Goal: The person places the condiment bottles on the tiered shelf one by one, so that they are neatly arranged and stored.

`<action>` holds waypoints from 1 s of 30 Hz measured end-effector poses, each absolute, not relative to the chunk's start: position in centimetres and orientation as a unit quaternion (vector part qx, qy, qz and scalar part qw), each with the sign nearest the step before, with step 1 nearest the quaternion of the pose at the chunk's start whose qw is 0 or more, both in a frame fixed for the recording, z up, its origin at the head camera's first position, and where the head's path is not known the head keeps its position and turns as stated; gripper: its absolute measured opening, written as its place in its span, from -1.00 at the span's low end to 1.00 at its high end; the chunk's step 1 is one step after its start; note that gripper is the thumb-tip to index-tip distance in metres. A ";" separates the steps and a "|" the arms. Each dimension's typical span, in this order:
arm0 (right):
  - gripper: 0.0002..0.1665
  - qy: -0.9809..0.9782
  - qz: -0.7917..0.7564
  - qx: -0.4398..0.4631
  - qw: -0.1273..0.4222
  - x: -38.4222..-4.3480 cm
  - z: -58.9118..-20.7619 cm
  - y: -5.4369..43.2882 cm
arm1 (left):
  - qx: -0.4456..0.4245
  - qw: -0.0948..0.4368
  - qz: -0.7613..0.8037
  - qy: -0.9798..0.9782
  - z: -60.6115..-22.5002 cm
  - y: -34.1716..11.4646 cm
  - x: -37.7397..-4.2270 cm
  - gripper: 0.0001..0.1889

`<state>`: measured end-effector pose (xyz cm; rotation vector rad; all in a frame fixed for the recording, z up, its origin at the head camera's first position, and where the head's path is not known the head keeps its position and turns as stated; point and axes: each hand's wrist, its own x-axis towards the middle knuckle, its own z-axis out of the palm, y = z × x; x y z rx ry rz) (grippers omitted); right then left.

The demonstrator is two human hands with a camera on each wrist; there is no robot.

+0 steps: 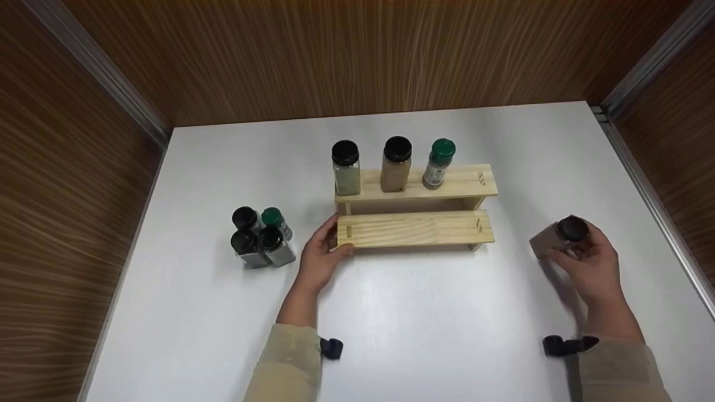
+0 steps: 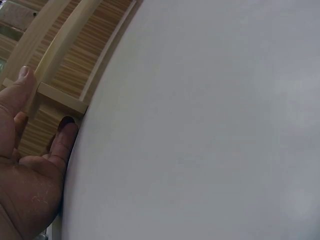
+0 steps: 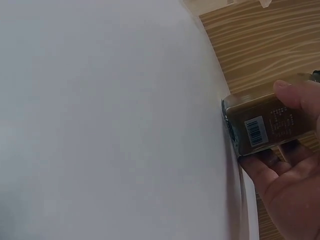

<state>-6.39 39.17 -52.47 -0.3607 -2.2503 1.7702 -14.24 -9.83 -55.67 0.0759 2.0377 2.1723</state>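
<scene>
My left hand (image 1: 319, 262) holds the left end of a two-step wooden spice rack (image 1: 416, 230), its thumb at the front corner of the lower shelf. The left wrist view shows that hand's thumb and fingers around the rack's end (image 2: 62, 97). On the upper shelf stand two black-capped spice jars (image 1: 395, 167) (image 1: 347, 177) and a smaller green-capped one (image 1: 435, 172). To the right of the rack, my right hand (image 1: 595, 268) grips a black-capped spice jar (image 1: 550, 240), tilted in the head view. A barcode label (image 3: 256, 131) shows on that jar in the right wrist view.
Left of the rack, several spice jars (image 1: 251, 254) stand close together, one with a green cap (image 1: 272, 216). The white table (image 1: 424, 324) is bordered by wood-grain panels (image 1: 368, 61) at the back and both sides. Metal rails run along the side panels.
</scene>
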 end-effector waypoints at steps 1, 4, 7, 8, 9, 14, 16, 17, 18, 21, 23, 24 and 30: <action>-0.08 -0.779 0.601 -0.130 0.128 -6.4 -52.4 39.1 | 0.025 0.081 0.725 0.683 -55.6 -9.8 -14.2 -0.19; -0.07 -0.792 0.582 -0.133 0.129 -6.3 -52.4 38.8 | 0.022 0.082 0.722 0.687 -55.6 -9.8 -14.2 -0.18; -0.07 -0.797 0.575 -0.122 0.134 -6.2 -52.3 38.5 | 0.020 0.082 0.721 0.688 -55.6 -9.8 -14.3 -0.18; -0.08 -0.799 0.573 -0.118 0.137 -6.2 -52.3 38.3 | 0.020 0.082 0.721 0.688 -55.6 -9.8 -14.3 -0.18; -0.08 -0.800 0.572 -0.115 0.141 -6.3 -52.3 38.2 | 0.020 0.082 0.723 0.686 -55.6 -9.8 -14.3 -0.18; -0.09 -0.791 0.584 -0.104 0.154 -6.5 -52.0 37.6 | 0.023 0.082 0.729 0.679 -55.5 -9.7 -14.3 -0.18; -0.09 -0.798 0.574 -0.100 0.155 -6.6 -51.8 37.4 | 0.020 0.081 0.728 0.680 -55.5 -9.7 -14.3 -0.18; -0.10 -0.805 0.564 -0.097 0.156 -6.7 -51.6 37.3 | 0.019 0.081 0.726 0.682 -55.6 -9.7 -14.3 -0.18; -0.10 -0.807 0.561 -0.095 0.157 -6.7 -51.5 37.2 | 0.018 0.080 0.725 0.684 -55.6 -9.7 -14.3 -0.18; -0.13 -0.811 0.557 -0.083 0.161 -7.0 -50.8 36.6 | 0.016 0.079 0.726 0.683 -55.7 -9.7 -14.3 -0.17; -0.15 -0.810 0.557 -0.074 0.168 -7.2 -50.3 36.0 | 0.018 0.078 0.728 0.681 -55.7 -9.7 -14.3 -0.18; -0.16 -0.810 0.557 -0.069 0.171 -7.4 -50.0 35.7 | 0.019 0.078 0.729 0.680 -55.7 -9.7 -14.3 -0.18; -0.17 -0.791 0.576 -0.047 0.203 -8.6 -48.2 34.0 | 0.016 0.079 0.726 0.682 -55.5 -9.8 -14.3 -0.17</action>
